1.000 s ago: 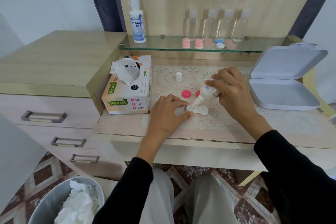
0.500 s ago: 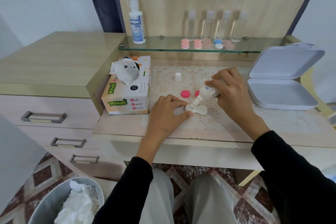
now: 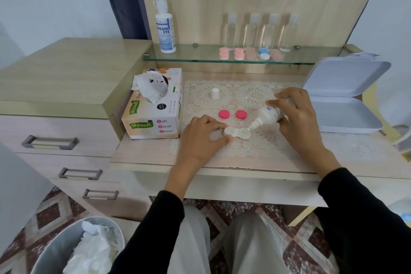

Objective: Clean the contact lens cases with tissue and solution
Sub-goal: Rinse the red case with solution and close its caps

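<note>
A white two-well contact lens case (image 3: 237,132) lies uncapped on the lace mat (image 3: 249,93). My left hand (image 3: 200,138) pinches its left well between thumb and forefinger. My right hand (image 3: 295,118) grips a small white solution bottle (image 3: 265,117), tilted down with its nozzle over the right well. Two pink caps (image 3: 224,114) (image 3: 241,114) lie just behind the case. The bottle's white cap (image 3: 215,93) stands farther back. A Mysoft tissue box (image 3: 153,109) with a tissue sticking out sits to the left.
An open white clamshell box (image 3: 342,104) sits at the right. The glass shelf (image 3: 200,56) holds a Dream Eye bottle (image 3: 165,26), several clear bottles and several pink and blue lens cases. A bin with used tissues (image 3: 84,247) stands on the floor at lower left.
The bottle's nozzle has shifted from the case's left well to its right well. The second pink cap, partly hidden before, now shows fully. My left hand stays on the case.
</note>
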The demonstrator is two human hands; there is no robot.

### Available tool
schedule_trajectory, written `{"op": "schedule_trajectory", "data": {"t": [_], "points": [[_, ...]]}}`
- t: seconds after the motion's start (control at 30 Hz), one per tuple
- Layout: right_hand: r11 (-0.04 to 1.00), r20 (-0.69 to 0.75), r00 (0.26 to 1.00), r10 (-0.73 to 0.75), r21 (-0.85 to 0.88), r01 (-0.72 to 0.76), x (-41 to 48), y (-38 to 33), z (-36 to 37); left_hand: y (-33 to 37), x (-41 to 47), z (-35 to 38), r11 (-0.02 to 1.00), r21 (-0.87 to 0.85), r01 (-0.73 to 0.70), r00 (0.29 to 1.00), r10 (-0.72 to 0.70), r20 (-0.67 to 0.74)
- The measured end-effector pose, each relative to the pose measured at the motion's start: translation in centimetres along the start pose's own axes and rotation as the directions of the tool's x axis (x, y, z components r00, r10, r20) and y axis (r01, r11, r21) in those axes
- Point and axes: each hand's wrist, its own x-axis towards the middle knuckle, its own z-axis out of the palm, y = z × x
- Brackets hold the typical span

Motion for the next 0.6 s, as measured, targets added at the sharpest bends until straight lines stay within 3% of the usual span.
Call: {"op": "schedule_trajectory", "data": {"t": [0.6], "points": [[0.997, -0.109, 0.991, -0.073, -0.002, 0.073, 0.4, -0.12, 0.38, 0.15, -0.04, -0.06, 1.0, 0.001, 0.009, 1.0, -0.009, 0.005]]}}
